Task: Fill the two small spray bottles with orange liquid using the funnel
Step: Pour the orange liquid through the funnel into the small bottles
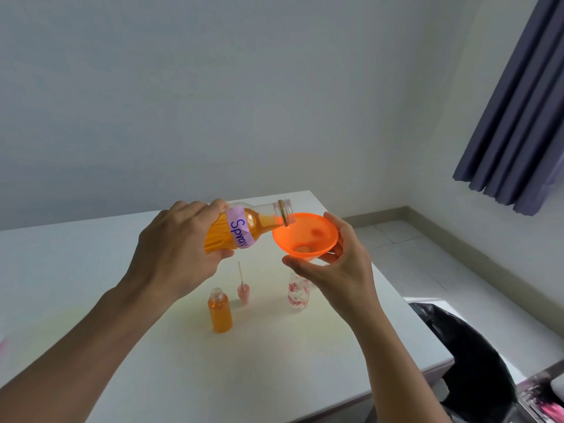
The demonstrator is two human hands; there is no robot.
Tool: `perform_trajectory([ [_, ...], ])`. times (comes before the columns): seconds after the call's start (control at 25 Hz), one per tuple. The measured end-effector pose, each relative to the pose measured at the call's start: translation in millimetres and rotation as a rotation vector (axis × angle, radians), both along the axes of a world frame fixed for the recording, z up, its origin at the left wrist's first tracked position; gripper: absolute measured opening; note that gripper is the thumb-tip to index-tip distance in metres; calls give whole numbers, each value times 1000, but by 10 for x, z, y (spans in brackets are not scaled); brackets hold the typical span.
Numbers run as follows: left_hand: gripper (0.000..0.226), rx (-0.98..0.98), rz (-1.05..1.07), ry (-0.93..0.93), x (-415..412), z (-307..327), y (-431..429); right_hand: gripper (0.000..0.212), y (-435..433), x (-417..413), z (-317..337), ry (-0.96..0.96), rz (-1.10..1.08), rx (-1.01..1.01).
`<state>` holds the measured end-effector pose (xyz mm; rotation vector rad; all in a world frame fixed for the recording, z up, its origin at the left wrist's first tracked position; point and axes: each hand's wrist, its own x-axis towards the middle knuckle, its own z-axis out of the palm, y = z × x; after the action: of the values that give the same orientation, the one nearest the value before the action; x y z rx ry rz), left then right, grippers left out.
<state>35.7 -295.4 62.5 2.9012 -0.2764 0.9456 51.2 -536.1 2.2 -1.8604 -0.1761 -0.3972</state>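
My left hand [174, 248] grips a large clear bottle [244, 227] of orange liquid with a purple "Spray" label, tipped so its open mouth sits over the rim of an orange funnel [306, 236]. My right hand [332, 264] holds the funnel from below, its spout over a small clear spray bottle with pink flowers [298, 293] standing on the white table [91, 270]. Whether the spout sits in the neck is hidden. A second small bottle [219, 314], open and full of orange liquid, stands to the left. A pink spray cap with its tube [243, 290] stands beside it.
The table's right edge runs close to the flowered bottle. A bin lined with a black bag [464, 346] stands to the right of the table, on the floor. A dark curtain [518, 102] hangs at the upper right.
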Motion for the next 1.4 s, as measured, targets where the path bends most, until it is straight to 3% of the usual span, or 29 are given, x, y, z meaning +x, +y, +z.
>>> perform_trajectory([
  [1.4,74,85,-19,-71,108,19,72,102,46,23,5,15,14,40],
])
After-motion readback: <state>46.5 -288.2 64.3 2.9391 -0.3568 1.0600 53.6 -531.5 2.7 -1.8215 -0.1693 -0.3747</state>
